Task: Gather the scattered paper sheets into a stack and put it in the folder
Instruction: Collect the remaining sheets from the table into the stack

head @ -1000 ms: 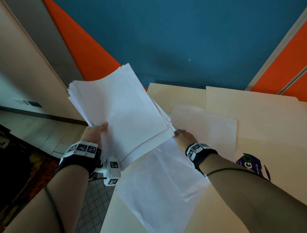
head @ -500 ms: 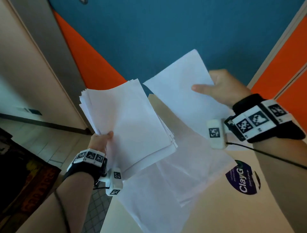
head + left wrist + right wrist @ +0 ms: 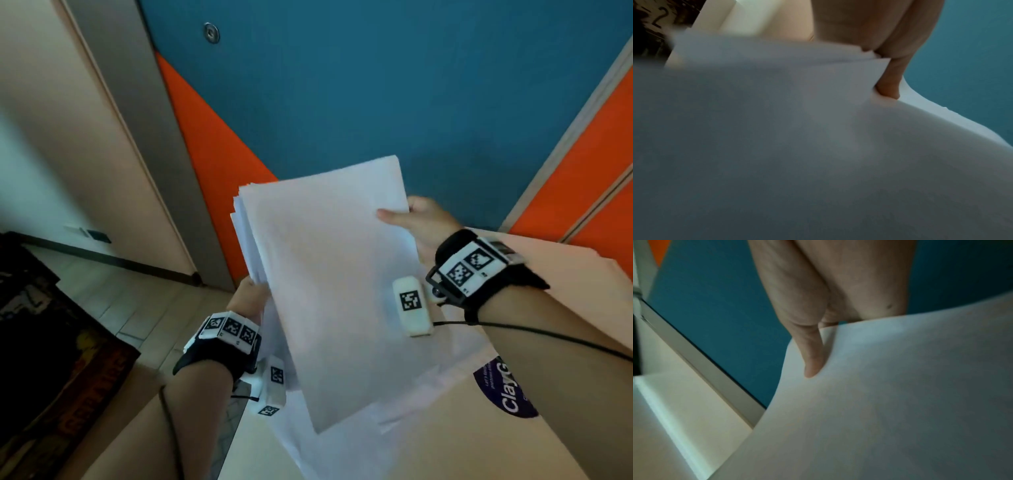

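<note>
A stack of white paper sheets (image 3: 294, 246) is held up above the table. My left hand (image 3: 248, 298) grips its lower left edge, thumb on top (image 3: 890, 84). My right hand (image 3: 411, 219) pinches a single white sheet (image 3: 342, 308) at its right edge and lays it over the stack; the thumb presses its face (image 3: 813, 356). More loose white sheets (image 3: 404, 407) lie on the table under the stack. The manila folder (image 3: 575, 274) lies on the table at the right, mostly hidden by my right forearm.
The beige table (image 3: 445, 445) carries a purple round sticker (image 3: 503, 394). A blue and orange wall panel (image 3: 342, 102) stands behind. At the left are a tiled floor (image 3: 130, 294) and a dark box (image 3: 61, 370) beside the table.
My right hand picked a sheet off the table, lifted it, and brought it left onto the stack. The left hand raised the stack and moved it right, towards the middle.
</note>
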